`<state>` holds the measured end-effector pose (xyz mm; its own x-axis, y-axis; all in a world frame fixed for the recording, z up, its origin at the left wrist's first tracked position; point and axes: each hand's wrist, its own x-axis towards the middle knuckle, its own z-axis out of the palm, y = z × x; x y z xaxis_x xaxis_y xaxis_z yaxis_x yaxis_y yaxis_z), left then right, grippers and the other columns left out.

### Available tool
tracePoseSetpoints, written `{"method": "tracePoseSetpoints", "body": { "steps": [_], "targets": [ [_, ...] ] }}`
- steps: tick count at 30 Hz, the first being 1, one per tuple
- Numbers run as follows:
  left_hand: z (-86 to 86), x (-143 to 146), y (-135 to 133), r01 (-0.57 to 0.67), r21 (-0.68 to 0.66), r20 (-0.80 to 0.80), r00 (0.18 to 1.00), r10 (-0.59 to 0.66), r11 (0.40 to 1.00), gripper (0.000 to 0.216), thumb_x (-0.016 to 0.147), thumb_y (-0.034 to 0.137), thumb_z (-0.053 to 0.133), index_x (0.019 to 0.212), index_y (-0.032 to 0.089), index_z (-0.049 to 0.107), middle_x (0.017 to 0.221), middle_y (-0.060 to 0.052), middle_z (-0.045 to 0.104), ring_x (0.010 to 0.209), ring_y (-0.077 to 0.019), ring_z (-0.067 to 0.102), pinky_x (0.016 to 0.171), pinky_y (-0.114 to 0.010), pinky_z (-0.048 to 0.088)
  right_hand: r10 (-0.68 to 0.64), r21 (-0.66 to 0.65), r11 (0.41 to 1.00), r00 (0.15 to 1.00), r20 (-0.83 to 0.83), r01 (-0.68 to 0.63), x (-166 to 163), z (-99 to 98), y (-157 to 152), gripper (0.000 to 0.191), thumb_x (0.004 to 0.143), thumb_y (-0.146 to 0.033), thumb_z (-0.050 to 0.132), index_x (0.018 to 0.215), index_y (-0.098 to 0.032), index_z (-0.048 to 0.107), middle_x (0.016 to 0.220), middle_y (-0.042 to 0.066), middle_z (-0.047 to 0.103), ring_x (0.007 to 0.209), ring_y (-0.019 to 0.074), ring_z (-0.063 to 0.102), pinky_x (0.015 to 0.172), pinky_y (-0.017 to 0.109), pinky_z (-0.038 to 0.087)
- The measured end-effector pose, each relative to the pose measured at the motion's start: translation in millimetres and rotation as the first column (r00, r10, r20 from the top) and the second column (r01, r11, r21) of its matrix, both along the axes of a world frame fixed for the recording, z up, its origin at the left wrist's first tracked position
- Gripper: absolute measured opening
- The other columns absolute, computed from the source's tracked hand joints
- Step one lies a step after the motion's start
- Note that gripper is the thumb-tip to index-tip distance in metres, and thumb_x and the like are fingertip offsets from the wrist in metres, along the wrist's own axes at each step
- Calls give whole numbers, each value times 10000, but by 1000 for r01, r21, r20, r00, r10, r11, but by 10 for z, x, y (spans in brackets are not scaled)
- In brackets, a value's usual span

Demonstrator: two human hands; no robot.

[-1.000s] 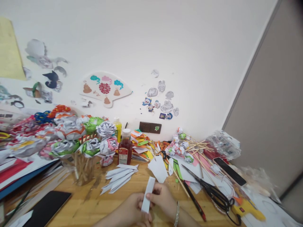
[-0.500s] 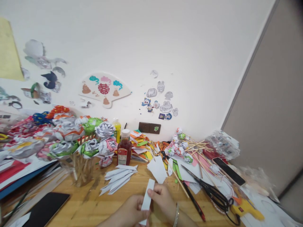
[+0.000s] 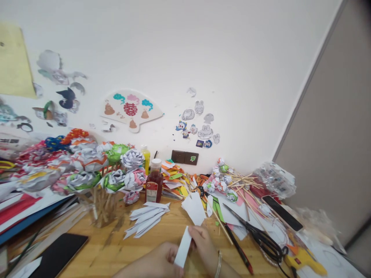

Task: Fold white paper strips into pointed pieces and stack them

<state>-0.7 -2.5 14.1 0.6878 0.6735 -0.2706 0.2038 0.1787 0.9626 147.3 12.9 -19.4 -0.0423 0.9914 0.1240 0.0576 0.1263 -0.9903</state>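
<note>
A narrow white paper strip (image 3: 183, 248) stands tilted between both hands at the bottom middle of the view. My left hand (image 3: 162, 262) pinches its lower end, fingers closed. My right hand (image 3: 204, 247), with a silver bangle on the wrist, grips the strip's upper right edge with closed fingers. Just beyond the hands lie a fan of folded white paper pieces (image 3: 146, 218) and a larger white paper cutout (image 3: 193, 208) on the wooden table (image 3: 116, 251).
A bunch of paper flowers (image 3: 87, 170) on sticks stands at left. A red glue bottle (image 3: 153, 183), black scissors (image 3: 261, 235), a red pen (image 3: 239, 251), a yellow glue gun (image 3: 304, 259), wooden sticks (image 3: 243, 181) and two phones (image 3: 58, 255) (image 3: 282, 213) lie around.
The strip has sunk a little lower in the view and my hands sit closer to the bottom edge; the camera shifted slightly. Both hands keep their hold on the strip.
</note>
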Motion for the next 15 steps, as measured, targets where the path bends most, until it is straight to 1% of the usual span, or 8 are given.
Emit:
{"method": "tracePoseSetpoints", "body": {
  "steps": [3,5,8,11,13,15],
  "targets": [
    [29,-3,-15,27,21,28,999,-27,999,84,546,190,599,529,121,556,426,55,473,382,-57,380,409,-171,280,46,3,999,999,-16,-46,-6,29,-16,466,698,-544,422,429,-166,368,407,-52,352,400,77,335,400,190,258],
    [27,5,-22,-5,32,54,999,3,999,94,578,202,584,544,121,552,448,51,483,404,-59,392,417,-168,282,82,21,996,997,-9,-82,-8,30,-30,463,706,-536,421,435,-165,369,415,-49,364,407,77,342,406,188,267],
    [-4,26,-22,-50,50,77,996,46,998,143,625,258,561,578,123,548,486,40,512,441,-77,438,441,-174,305,126,65,989,990,60,-129,2,-22,-41,449,720,-523,414,468,-152,406,443,-41,389,426,74,356,423,185,275],
    [-41,44,-13,-59,82,64,996,54,995,185,620,295,578,562,123,543,491,36,527,458,-84,455,463,-177,316,193,54,978,971,143,-202,12,-90,-38,455,704,-536,426,474,-143,430,444,-39,399,419,68,356,407,179,256],
    [-61,55,-6,-63,96,88,995,54,993,223,621,333,584,567,119,551,515,27,544,474,-86,464,480,-179,323,222,42,972,962,158,-231,11,-114,-33,466,686,-557,430,471,-144,430,437,-42,398,410,65,350,396,176,247],
    [-82,67,-1,-54,90,134,990,42,995,305,638,413,555,578,114,557,530,9,560,467,-89,472,482,-184,330,231,43,970,960,157,-240,4,-119,-29,481,680,-575,419,459,-148,415,428,-45,390,400,62,345,389,173,244]
  ]
}}
